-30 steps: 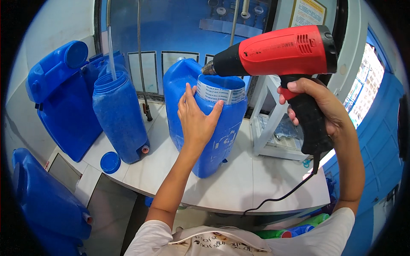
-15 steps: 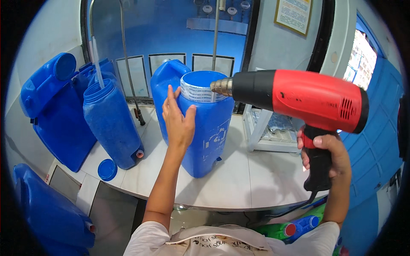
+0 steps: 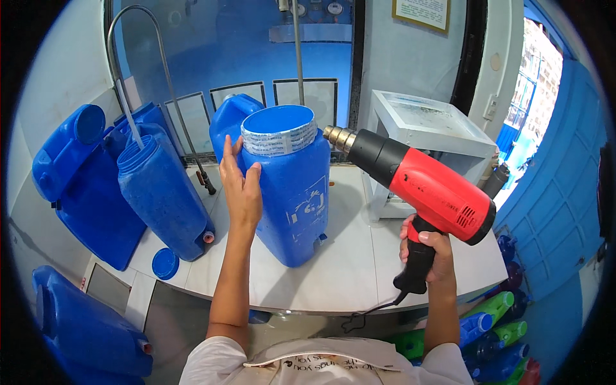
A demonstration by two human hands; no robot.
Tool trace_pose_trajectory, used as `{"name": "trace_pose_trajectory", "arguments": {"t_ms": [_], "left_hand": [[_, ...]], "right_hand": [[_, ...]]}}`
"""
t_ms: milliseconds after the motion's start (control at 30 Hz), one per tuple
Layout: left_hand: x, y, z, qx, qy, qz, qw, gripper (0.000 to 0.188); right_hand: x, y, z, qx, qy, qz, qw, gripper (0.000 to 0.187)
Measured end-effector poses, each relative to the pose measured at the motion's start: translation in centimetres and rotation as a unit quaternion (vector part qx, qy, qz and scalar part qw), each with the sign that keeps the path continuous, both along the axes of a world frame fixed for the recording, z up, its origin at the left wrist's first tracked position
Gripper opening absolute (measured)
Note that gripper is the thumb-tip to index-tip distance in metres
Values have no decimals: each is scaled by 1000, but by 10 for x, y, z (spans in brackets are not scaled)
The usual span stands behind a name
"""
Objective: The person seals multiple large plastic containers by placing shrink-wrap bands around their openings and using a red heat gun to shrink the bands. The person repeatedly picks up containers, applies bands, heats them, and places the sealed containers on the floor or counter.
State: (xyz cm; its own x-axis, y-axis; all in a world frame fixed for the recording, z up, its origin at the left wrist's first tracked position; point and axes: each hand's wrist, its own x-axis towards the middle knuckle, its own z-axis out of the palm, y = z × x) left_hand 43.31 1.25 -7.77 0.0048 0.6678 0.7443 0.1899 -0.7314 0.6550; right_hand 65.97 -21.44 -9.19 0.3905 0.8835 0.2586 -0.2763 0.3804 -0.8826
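Observation:
A tall blue plastic water container (image 3: 292,212) stands upright on the counter. Round its wide neck sits a printed clear-and-white seal band (image 3: 280,142); the band looks wrinkled. My left hand (image 3: 241,196) rests against the container's left side just under the band, fingers stretched out and apart. In my right hand (image 3: 432,250) is a red and black heat gun (image 3: 439,192), gripped by its black handle. Its metal nozzle points up and left at the right side of the neck, a small gap away. Part of my right fingers is hidden behind the handle.
Behind the container stands another blue container (image 3: 236,115). To the left, an uncapped one (image 3: 163,192) has a hose in its mouth, with a blue cap (image 3: 165,264) in front. A white glass-topped stand (image 3: 430,141) is at the right. Colourful bottles (image 3: 487,327) lie below the counter.
The heat gun has swung from level across the front of the neck to a tilt at its right side, lower and further left. My left hand keeps to the container; the whole view has shifted.

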Motion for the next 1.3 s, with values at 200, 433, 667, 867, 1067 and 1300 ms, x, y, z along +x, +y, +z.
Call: {"name": "trace_pose_trajectory", "arguments": {"t_ms": [200, 433, 667, 867, 1067, 1300], "left_hand": [[-4, 0, 1, -7, -5, -7, 1000, 69], [-13, 1, -2, -26, -88, -61, 994, 69], [-28, -9, 1, -42, -146, -100, 983, 67], [-36, -6, -7, -45, -160, -136, 977, 63], [-24, 3, -5, -57, -198, -244, 948, 55], [-17, 9, 16, -33, -74, -148, 986, 56]], "right_hand": [[-10, -2, -6, 5, -18, 20, 1000, 39], [-57, -17, -3, -32, -127, 22, 991, 41], [-78, -10, -56, -45, -264, -13, 963, 30], [-110, 8, -64, -52, -331, -34, 942, 33], [-119, -3, -41, -56, -397, -103, 910, 36], [-82, -35, 19, -25, -105, -107, 988, 46]]}}
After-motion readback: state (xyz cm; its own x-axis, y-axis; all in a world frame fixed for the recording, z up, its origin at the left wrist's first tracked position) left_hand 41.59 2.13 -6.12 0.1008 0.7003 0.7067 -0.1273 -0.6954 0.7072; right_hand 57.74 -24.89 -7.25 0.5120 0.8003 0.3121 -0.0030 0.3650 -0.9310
